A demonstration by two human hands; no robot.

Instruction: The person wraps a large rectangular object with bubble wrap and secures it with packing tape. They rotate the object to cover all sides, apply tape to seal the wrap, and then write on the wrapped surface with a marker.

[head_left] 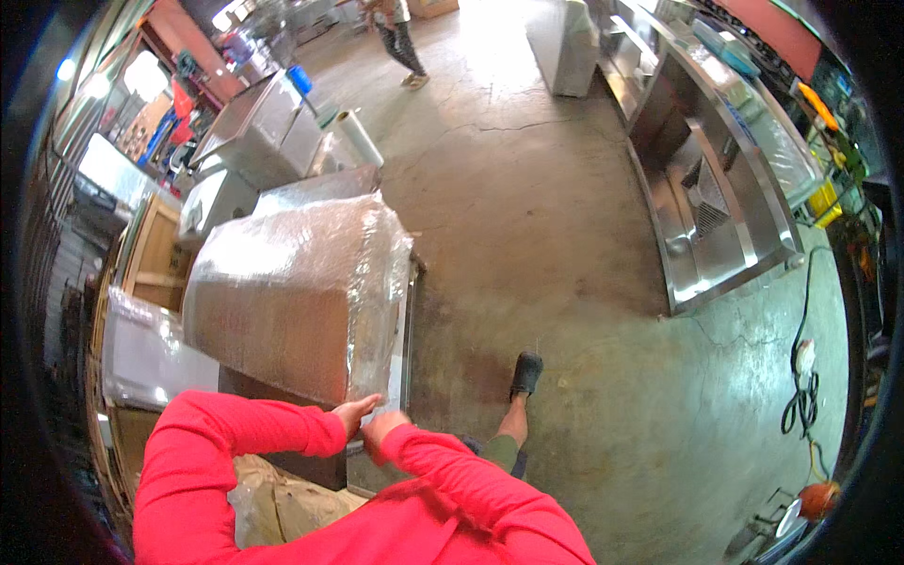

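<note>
Left hand is on the bottom near corner of the wrapped hood, fingers spread flat against the plastic film, thumb side up. It presses rather than grasps. Right hand sits just beside it, touching or nearly touching the same corner; its fingers are curled under and blurred, so I cannot tell whether it pinches the film or only rests there. Both red sleeves come in from the lower edge and cover the wrists.

The hood is a big slope-topped metal box, fully wrapped in clear film, lying left of centre on a steel unit whose edge shows along its right side. The lower front of the hood is hidden behind the left sleeve.

A roll of film lies beyond the hood, near more steel cabinets. A second, bare hood lies on the concrete floor well to the right. The person's foot in a black shoe is on the floor just right of the hands. Another person stands far back, cut off at the top edge. Cable at right, details too small to make out.
</note>
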